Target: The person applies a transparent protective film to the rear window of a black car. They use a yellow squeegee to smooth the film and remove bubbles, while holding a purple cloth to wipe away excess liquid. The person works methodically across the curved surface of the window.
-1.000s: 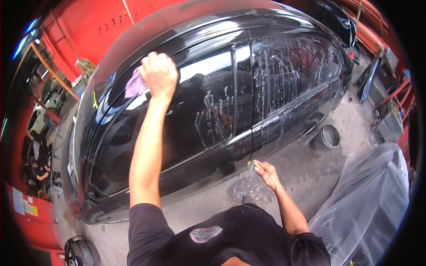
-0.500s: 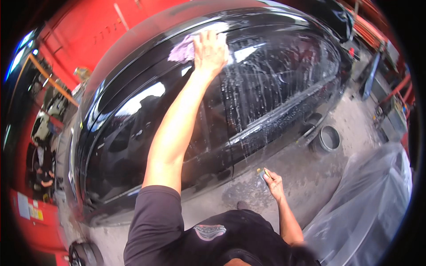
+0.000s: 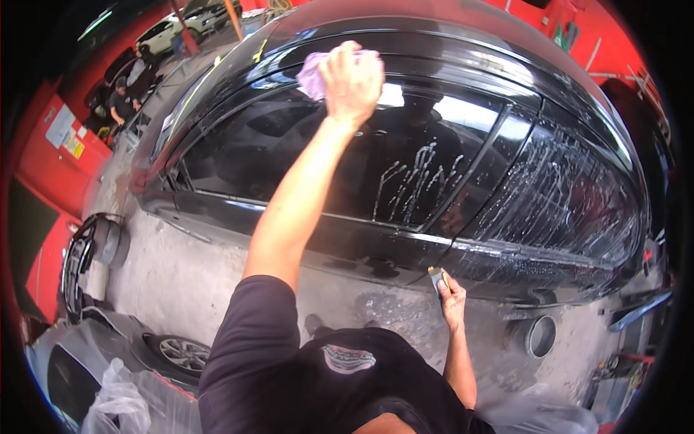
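My left hand (image 3: 353,83) is closed around a crumpled lavender cloth (image 3: 311,77). It presses the cloth at the upper edge of the left side window (image 3: 267,155) of a black car (image 3: 347,242). Water drips run down that window's right part. Streaky foam and droplets cover the rear window (image 3: 560,195) farther right. Lower down, my right hand (image 3: 453,304) grips a small flat grey-and-yellow tool (image 3: 437,278) between thumb and fingers, in front of the car's lower door. The tool's exact kind is hard to make out.
A grey bucket (image 3: 541,336) stands on the stained concrete floor (image 3: 405,318) by the car's right end. At lower left are a wheel (image 3: 181,352) and clear plastic sheeting (image 3: 119,401). Another person (image 3: 123,103) is at the far left, near a red panel (image 3: 61,137).
The view has turned, showing more of the workshop's left side. My left hand and the cloth have moved left along the car's upper edge, away from the foamy window. The right hand keeps its tool.
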A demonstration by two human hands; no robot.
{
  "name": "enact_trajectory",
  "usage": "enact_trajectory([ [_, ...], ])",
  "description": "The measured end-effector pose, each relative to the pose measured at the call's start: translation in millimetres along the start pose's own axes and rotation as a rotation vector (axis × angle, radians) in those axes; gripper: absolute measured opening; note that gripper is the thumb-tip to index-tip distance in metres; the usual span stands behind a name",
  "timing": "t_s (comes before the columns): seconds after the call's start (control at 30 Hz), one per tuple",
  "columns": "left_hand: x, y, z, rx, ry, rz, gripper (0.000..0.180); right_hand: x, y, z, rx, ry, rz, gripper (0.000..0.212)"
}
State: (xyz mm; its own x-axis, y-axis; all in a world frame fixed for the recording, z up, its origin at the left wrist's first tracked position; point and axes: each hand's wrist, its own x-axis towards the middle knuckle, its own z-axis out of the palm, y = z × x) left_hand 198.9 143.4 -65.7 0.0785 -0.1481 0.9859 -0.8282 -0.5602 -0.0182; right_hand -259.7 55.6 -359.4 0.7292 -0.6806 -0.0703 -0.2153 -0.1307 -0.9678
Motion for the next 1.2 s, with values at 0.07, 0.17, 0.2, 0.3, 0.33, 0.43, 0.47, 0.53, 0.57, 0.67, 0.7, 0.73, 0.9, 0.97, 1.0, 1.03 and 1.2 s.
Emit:
enact_trajectory([
  [0.07,-16,-45,-15,0.060,-0.014,-0.070,0.027,9,-13,4,-0.008,-0.030,0.012,0.044],
  [0.17,-40,-114,-41,0.157,-0.042,-0.152,0.031,18,-32,10,0.010,-0.105,-0.078,0.044],
  [0.2,-43,-120,-54,0.196,-0.082,-0.206,0.032,22,-36,14,0.056,-0.105,-0.087,0.044],
  [0.3,-60,-156,-82,0.200,-0.147,-0.452,0.025,33,-48,24,0.202,-0.125,-0.103,0.045],
  [0.33,-63,-148,-92,0.200,-0.162,-0.433,0.023,39,-52,29,0.248,-0.134,-0.103,0.045],
  [0.43,-82,-109,-99,0.025,-0.202,-0.275,0.022,51,-60,40,0.401,-0.158,-0.053,0.051],
  [0.47,-98,-89,-99,-0.054,-0.222,-0.241,0.023,52,-70,46,0.412,-0.150,-0.077,0.052],
  [0.53,-124,-33,-98,-0.506,-0.148,-0.395,0.020,59,-84,56,0.454,-0.142,-0.063,0.056],
  [0.57,-137,-7,-104,-0.558,-0.243,-0.469,0.013,64,-87,61,0.487,-0.173,-0.062,0.057],
  [0.67,-171,52,-121,-0.848,-0.522,-0.757,0.016,81,-100,81,0.550,-0.201,-0.111,0.053],
  [0.7,-185,62,-121,-0.924,-0.555,-0.828,0.018,76,-120,89,0.610,-0.220,-0.098,0.052],
  [0.73,-181,70,-129,-0.972,-0.673,-0.983,0.020,77,-130,88,0.623,-0.254,-0.076,0.052],
  [0.9,-185,82,-161,-1.221,-0.757,-1.107,0.024,75,-162,102,0.849,-0.439,0.003,0.057],
  [0.97,-177,84,-173,-1.233,-0.798,-1.124,0.026,73,-166,99,0.838,-0.433,0.004,0.057],
  [1.0,-169,86,-181,-1.265,-0.817,-1.169,0.028,72,-167,98,0.851,-0.441,0.014,0.058],
  [1.03,-165,88,-184,-1.278,-0.836,-1.158,0.028,70,-167,97,0.864,-0.450,0.025,0.059],
  [1.2,-173,97,-191,-1.240,-0.854,-1.070,0.030,64,-162,99,0.909,-0.429,0.082,0.054],
])
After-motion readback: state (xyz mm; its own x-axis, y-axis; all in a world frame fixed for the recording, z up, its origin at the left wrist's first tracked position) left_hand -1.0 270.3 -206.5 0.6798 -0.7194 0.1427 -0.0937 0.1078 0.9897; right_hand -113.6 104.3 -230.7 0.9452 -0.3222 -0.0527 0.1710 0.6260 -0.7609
